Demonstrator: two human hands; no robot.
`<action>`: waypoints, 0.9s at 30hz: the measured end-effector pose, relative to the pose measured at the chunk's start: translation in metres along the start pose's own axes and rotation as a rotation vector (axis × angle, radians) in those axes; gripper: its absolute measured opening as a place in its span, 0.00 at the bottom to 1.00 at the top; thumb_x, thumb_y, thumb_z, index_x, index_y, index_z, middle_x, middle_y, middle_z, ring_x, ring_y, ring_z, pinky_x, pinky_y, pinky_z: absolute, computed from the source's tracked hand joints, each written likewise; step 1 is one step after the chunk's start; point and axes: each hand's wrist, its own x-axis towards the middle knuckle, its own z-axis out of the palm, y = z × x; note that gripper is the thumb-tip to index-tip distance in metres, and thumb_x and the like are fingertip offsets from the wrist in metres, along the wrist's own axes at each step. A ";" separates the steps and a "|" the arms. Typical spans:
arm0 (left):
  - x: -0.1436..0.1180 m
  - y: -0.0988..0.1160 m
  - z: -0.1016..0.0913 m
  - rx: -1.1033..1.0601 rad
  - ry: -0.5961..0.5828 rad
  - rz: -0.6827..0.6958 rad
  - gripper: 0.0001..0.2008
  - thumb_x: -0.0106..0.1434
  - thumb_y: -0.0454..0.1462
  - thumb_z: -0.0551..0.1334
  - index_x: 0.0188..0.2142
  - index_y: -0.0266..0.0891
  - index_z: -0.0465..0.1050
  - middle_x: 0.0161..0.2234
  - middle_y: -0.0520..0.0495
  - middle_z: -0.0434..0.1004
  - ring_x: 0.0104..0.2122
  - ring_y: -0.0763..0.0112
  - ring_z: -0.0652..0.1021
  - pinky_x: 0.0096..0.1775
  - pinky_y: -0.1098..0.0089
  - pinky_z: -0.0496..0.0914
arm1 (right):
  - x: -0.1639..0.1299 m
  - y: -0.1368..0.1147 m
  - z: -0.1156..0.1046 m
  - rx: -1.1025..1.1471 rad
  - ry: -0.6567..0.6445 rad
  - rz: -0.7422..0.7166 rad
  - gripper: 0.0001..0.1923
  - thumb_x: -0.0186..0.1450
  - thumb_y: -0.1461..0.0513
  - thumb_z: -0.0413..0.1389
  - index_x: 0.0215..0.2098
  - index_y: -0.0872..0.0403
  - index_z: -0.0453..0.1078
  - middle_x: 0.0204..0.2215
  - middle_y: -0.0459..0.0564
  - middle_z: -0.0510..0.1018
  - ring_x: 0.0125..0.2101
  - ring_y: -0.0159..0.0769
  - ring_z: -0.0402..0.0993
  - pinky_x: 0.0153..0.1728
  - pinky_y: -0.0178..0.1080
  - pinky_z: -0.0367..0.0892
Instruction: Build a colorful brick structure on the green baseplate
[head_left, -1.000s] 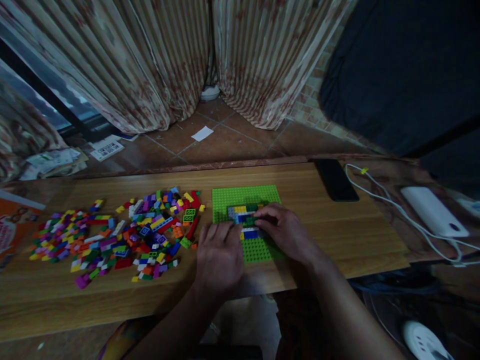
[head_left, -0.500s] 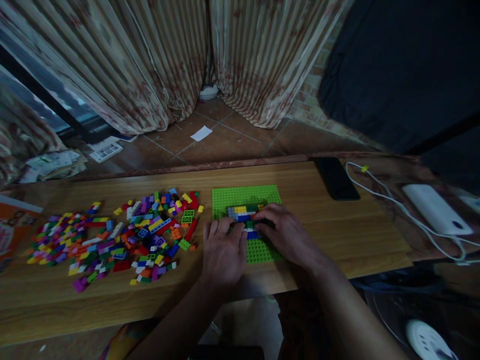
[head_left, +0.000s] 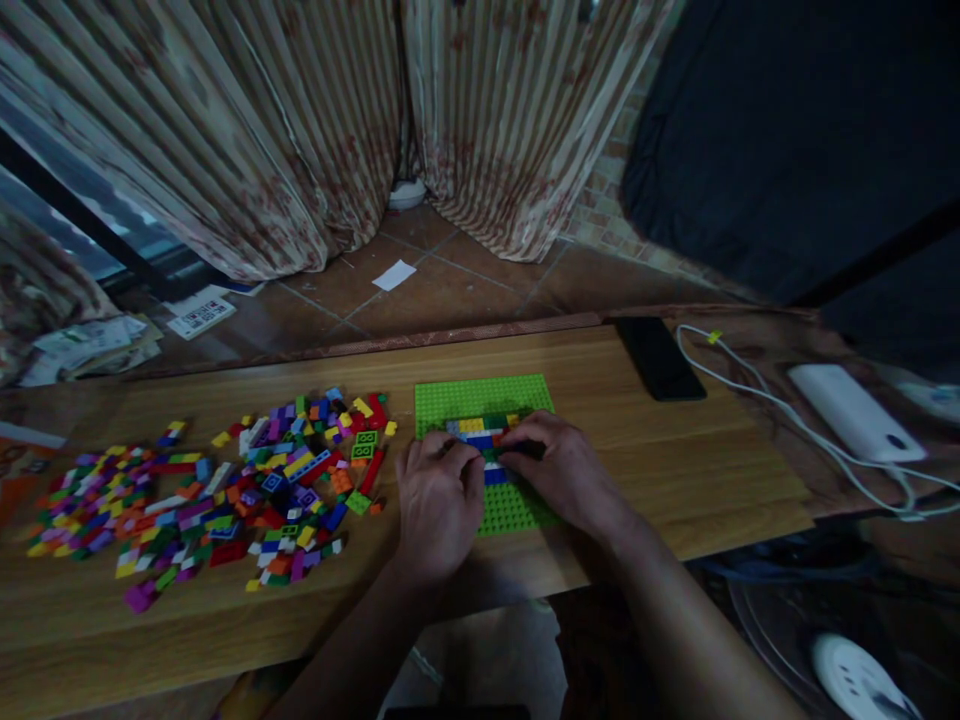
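While your left hand [head_left: 439, 500] and right hand [head_left: 564, 475] curl down onto the brick cluster [head_left: 480, 432] between them on the green baseplate [head_left: 484, 395], press straight down, evenly; loose bricks [head_left: 225, 485] wait left on the surface [head_left: 675, 450].

Loose bricks [head_left: 225, 490] crowd the left; bare table [head_left: 675, 450] right of the baseplate [head_left: 480, 395] looks passable.

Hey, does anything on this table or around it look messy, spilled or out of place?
Mostly tidy. The loose toy bricks lie scattered across the table's left side, not in a box. Papers lie strewn on the floor by the curtain. Both hands rest on the green baseplate; nothing looks broken.
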 end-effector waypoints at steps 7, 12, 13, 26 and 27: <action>-0.001 0.003 0.002 0.031 0.034 -0.018 0.09 0.65 0.38 0.60 0.32 0.44 0.79 0.39 0.47 0.77 0.41 0.60 0.75 0.47 0.55 0.64 | 0.002 0.002 -0.007 -0.090 0.243 0.178 0.11 0.61 0.56 0.60 0.39 0.54 0.75 0.38 0.54 0.77 0.41 0.44 0.73 0.45 0.47 0.67; -0.001 0.007 0.001 0.054 0.040 -0.036 0.10 0.65 0.40 0.60 0.30 0.44 0.79 0.37 0.48 0.76 0.40 0.59 0.75 0.47 0.55 0.63 | -0.001 0.002 0.003 -0.267 0.263 0.220 0.31 0.56 0.51 0.63 0.53 0.58 0.68 0.50 0.62 0.71 0.53 0.55 0.64 0.53 0.55 0.62; -0.001 0.008 0.001 0.056 0.040 -0.041 0.10 0.65 0.41 0.60 0.30 0.44 0.79 0.37 0.48 0.76 0.40 0.59 0.75 0.47 0.54 0.63 | -0.001 0.002 0.006 -0.292 0.267 0.230 0.35 0.55 0.50 0.64 0.56 0.58 0.66 0.53 0.63 0.69 0.54 0.57 0.62 0.54 0.56 0.61; 0.021 0.012 0.001 -0.062 -0.051 -0.346 0.03 0.54 0.37 0.67 0.28 0.42 0.76 0.35 0.47 0.77 0.42 0.58 0.76 0.49 0.54 0.64 | 0.000 0.012 0.020 -0.312 0.271 0.213 0.36 0.54 0.51 0.63 0.58 0.52 0.63 0.55 0.60 0.68 0.55 0.59 0.62 0.52 0.58 0.60; 0.023 0.012 0.000 -0.053 -0.064 -0.354 0.04 0.53 0.37 0.67 0.29 0.42 0.75 0.35 0.47 0.77 0.42 0.58 0.76 0.49 0.54 0.64 | 0.001 0.012 0.020 -0.307 0.260 0.219 0.36 0.54 0.52 0.63 0.58 0.53 0.63 0.55 0.61 0.67 0.56 0.59 0.61 0.52 0.58 0.60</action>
